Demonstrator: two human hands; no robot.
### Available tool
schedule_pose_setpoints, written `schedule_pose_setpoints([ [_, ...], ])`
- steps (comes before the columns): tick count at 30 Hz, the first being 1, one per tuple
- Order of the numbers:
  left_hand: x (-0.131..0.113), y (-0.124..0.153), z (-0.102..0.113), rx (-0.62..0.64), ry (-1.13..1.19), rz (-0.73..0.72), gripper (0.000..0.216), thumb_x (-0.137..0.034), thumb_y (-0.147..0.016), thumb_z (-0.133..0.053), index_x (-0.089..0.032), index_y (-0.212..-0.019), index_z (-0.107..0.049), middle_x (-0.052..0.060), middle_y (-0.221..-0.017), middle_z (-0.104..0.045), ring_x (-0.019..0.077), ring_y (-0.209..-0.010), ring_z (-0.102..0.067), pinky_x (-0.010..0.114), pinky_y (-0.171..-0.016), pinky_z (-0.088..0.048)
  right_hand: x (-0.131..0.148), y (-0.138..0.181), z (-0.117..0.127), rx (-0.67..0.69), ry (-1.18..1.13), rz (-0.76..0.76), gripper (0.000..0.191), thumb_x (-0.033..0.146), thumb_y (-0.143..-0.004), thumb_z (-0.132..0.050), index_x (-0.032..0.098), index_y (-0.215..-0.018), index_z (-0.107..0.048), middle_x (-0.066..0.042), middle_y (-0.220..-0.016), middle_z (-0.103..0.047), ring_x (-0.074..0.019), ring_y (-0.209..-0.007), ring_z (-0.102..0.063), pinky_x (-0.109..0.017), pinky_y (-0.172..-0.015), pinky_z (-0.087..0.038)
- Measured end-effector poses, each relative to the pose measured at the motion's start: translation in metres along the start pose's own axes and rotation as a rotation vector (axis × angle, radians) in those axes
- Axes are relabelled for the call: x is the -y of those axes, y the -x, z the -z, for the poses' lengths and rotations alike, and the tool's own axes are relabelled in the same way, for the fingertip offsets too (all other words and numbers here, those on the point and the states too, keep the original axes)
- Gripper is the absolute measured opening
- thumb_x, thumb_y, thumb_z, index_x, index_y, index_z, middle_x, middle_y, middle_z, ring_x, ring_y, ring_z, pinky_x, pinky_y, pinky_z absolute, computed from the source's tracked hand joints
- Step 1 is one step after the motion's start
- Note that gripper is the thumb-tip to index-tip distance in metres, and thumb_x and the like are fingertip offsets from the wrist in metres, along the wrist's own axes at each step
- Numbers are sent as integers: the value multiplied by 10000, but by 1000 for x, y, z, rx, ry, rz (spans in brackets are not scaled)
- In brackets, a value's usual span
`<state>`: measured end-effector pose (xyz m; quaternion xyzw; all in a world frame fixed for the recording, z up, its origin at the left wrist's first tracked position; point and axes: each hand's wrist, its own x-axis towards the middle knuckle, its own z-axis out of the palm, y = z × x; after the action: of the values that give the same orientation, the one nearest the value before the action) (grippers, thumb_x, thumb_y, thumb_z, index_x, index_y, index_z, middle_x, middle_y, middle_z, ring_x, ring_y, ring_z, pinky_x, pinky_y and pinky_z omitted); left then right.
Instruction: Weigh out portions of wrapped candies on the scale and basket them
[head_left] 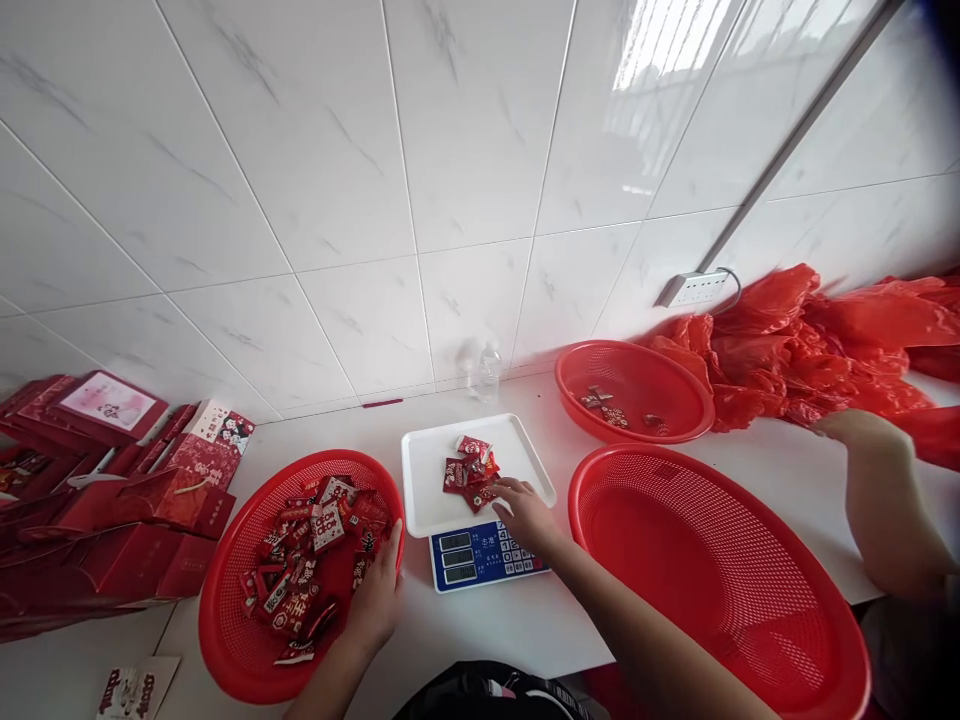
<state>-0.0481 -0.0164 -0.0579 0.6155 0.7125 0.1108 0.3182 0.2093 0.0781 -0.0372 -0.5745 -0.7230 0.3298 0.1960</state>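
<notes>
My right hand (525, 515) reaches over the white tray of a weighing scale (426, 500), fingers apart, fingertips at a small pile of red snack packets (472, 468). Whether it touches them I cannot tell. Below the tray shows the scale's blue panel (487, 560) with displays and keys; my right hand covers part of it. My left hand (377, 598) lies at the right rim of a red basket (225, 560), its visible fingers stretched out along the edge. Inside that basket are many red and white packets (300, 560).
To the right stands a large red basket (660, 560), with a smaller red basket (637, 355) holding a few packets behind it. Red plastic bags (810, 340) lie beyond, near another person's arm (885, 500). Red gift boxes (150, 500) crowd the left. A clear bottle (490, 370) stands by the wall.
</notes>
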Motion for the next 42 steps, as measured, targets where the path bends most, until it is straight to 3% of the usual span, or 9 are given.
schedule_pose_setpoints([
  [5, 7, 0, -5, -19, 79, -19, 647, -159, -808, -353, -202, -1421, -151, 48, -1488, -202, 159, -1340, -237, 297, -1064, -250, 1, -3, -14, 111, 268, 64, 381, 274, -804, -465, 291, -1177, -544, -40, -1334, -448, -259, -1182, -391, -395, -915, -368],
  [14, 9, 0, -7, -56, 124, -23, 656, -152, -781, -397, -169, -1409, -209, 60, -1471, -250, 161, -1343, -230, 297, -1089, -208, 4, -8, -12, 6, 333, 51, 302, 269, -849, -386, 250, -1073, -589, -69, -1205, -538, -240, -1092, -452, -357, -871, -374],
  [17, 11, 0, -9, -65, 137, -33, 650, -162, -783, -402, -182, -1407, -220, 50, -1474, -244, 161, -1348, -216, 314, -1101, -177, 11, -20, -17, -40, 361, 60, 354, 301, -846, -400, 244, -1171, -527, -81, -1283, -479, -252, -1165, -391, -378, -902, -344],
  [22, 11, 0, -10, -90, 142, -28, 637, -139, -782, -381, -158, -1401, -235, 56, -1471, -251, 161, -1345, -222, 322, -1104, -169, 18, -34, -28, 23, 434, 71, 415, 295, -847, -397, 271, -1257, -455, -66, -1350, -427, -262, -1241, -312, -419, -943, -294],
  [27, 11, -2, -12, -88, 162, -21, 658, -118, -755, -392, -168, -1396, -254, 51, -1466, -265, 164, -1341, -234, 326, -1105, -171, 16, -31, -32, 11, 423, 87, 374, 282, -833, -431, 271, -1198, -512, -63, -1288, -491, -258, -1210, -355, -411, -928, -313],
  [33, 16, -3, -16, -100, 182, -18, 640, -141, -761, -389, -187, -1389, -276, 52, -1436, -334, 166, -1320, -284, 338, -1099, -190, 15, -21, -19, -64, 312, 38, 342, 311, -845, -407, 280, -1157, -542, -57, -1233, -539, -240, -1174, -412, -395, -888, -367],
  [42, 11, -2, -11, -89, 196, -25, 623, -157, -776, -393, -210, -1387, -279, 57, -1424, -353, 168, -1311, -302, 353, -1089, -215, -24, 10, -20, -130, 266, -2, 301, 306, -834, -428, 272, -1089, -586, -43, -1153, -597, -244, -1098, -487, -389, -823, -427],
])
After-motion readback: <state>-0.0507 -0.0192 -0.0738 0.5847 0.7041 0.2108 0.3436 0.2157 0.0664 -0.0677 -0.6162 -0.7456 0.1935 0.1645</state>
